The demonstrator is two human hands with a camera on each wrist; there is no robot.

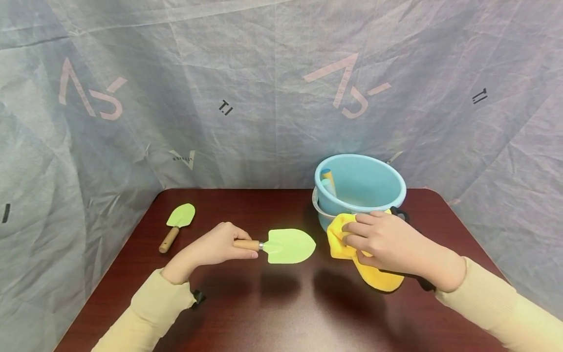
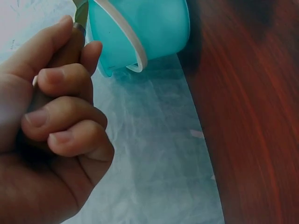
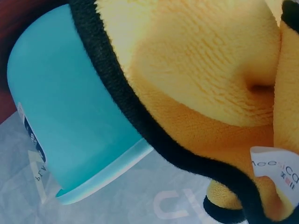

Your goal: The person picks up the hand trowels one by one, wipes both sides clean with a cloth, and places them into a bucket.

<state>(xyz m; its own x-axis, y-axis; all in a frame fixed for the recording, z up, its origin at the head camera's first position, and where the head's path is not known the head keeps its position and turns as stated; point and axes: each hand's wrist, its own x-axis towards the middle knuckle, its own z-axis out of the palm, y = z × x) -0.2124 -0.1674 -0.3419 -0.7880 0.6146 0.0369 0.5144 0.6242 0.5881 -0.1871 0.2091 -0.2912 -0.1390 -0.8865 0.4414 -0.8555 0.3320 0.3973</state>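
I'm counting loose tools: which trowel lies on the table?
The trowel toward the left side of the table, untouched; the left hand grips the other trowel.

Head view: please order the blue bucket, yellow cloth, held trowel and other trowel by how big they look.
1. Blue bucket
2. Yellow cloth, partly hidden
3. Held trowel
4. Other trowel

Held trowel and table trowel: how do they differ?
The held trowel is gripped in the left hand, above the table; the table trowel lies on it. The held trowel points right; the table trowel points mostly forward. In the head view, the held trowel looks larger, the table trowel smaller. Both have lime-green blades and wooden handles.
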